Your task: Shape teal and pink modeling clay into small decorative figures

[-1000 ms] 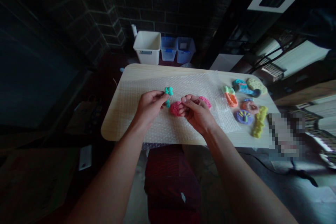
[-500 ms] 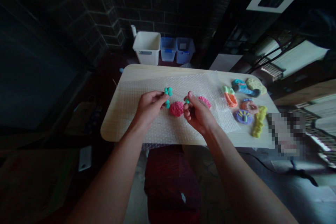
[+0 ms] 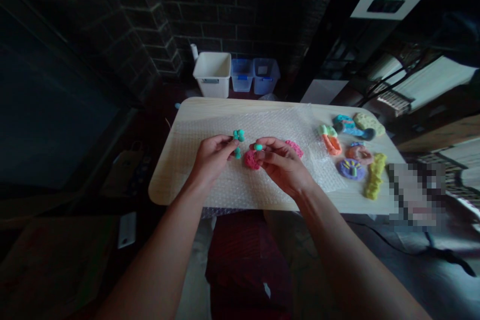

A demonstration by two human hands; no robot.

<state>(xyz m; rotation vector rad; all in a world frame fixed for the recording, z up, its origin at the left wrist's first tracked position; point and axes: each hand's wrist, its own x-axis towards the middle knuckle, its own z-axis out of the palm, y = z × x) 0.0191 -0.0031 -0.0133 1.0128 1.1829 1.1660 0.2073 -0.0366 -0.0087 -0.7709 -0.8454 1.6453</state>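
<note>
Pinched in my left hand (image 3: 214, 156) is a cluster of green clay balls (image 3: 239, 135), several of them stuck together and showing above and below my fingertips. My right hand (image 3: 283, 164) holds a single small green clay ball (image 3: 258, 147) between thumb and fingers, a short way right of the cluster. Below and between the hands, a bumpy dark pink clay lump (image 3: 251, 160) lies on the bubble wrap (image 3: 210, 185). Behind my right hand a second pink clay piece (image 3: 294, 148) is partly hidden.
Coloured clay pieces lie on the table's right side: an orange and green one (image 3: 331, 144), a purple disc (image 3: 350, 169), a yellow strip (image 3: 375, 176) and a blue and grey one (image 3: 354, 127). Beyond the pale wooden table (image 3: 161, 190) stand a white bin (image 3: 212, 85) and two clear boxes.
My right hand has turned and moved left, bringing the small green ball nearer the cluster. My left hand keeps its pinch on the cluster. The camera view has shifted slightly.
</note>
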